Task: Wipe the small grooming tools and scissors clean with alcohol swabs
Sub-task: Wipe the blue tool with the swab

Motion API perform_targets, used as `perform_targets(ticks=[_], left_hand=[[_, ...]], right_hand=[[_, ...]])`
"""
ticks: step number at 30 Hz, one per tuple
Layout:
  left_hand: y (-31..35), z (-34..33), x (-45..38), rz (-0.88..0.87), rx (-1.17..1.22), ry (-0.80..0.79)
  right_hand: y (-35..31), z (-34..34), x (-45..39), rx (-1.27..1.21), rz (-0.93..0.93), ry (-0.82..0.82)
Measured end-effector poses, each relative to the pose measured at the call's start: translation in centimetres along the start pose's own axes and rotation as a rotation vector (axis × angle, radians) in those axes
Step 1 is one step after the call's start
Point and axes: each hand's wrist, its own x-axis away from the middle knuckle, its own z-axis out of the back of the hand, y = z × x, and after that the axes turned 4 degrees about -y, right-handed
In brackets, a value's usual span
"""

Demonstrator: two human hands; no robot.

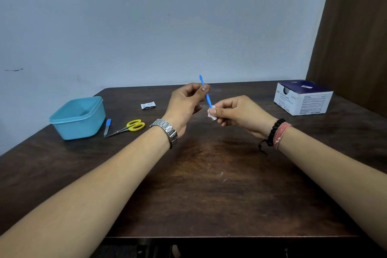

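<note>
Bare table (pixel 209 174) near; tub (pixel 77 118), scissors (pixel 127 128) crowd left.

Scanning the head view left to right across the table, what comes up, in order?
Blue tub → nail file → yellow-handled scissors → torn swab wrapper → left hand → blue tool → right hand → swab box.

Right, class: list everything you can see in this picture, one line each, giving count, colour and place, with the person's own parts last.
table: one, dark brown wood, under everything
tub: one, light blue, table's left
nail file: one, blue handle, right of the tub
scissors: one pair, yellow handles, beside the nail file
torn sachet: one, white, behind the scissors
swab box: one, white and navy, table's far right
blue stick tool: one, held up at centre
swab: one, white, wrapped round the tool's lower end
left hand: pinches the tool; silver watch
right hand: pinches the swab; black and pink bracelets
</note>
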Motion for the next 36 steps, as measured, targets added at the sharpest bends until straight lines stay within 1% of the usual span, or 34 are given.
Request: perform_targets(ticks=[8, 14, 23, 28, 33, 36], left_hand=[[-0.2, 0.0, -0.1, 0.017, 0.034, 0.022], [0.0, 0.2, -0.2, 0.031, 0.161, 0.081], [0.1, 0.5, -0.5, 0.028, 0.245, 0.114], [0.3, 1.0, -0.7, 0.028, 0.303, 0.163], [0.0, 1.0, -0.7, 0.039, 0.279, 0.134], [-0.1, 0.6, -0.4, 0.035, 0.22, 0.074]], right_hand=[[-0.2, 0.0, 0.0, -0.005, -0.024, 0.016], [-0.1, -0.1, 0.0, 0.053, -0.021, 0.006], [-0.5, 0.2, 0.2, 0.06, 0.0, -0.001], [-0.1, 0.5, 0.1, 0.07, -0.019, 0.017], [0.4, 0.7, -0.1, -0.029, -0.039, 0.06], [0.3, 0.9, -0.1, -0.105, -0.032, 0.053]])
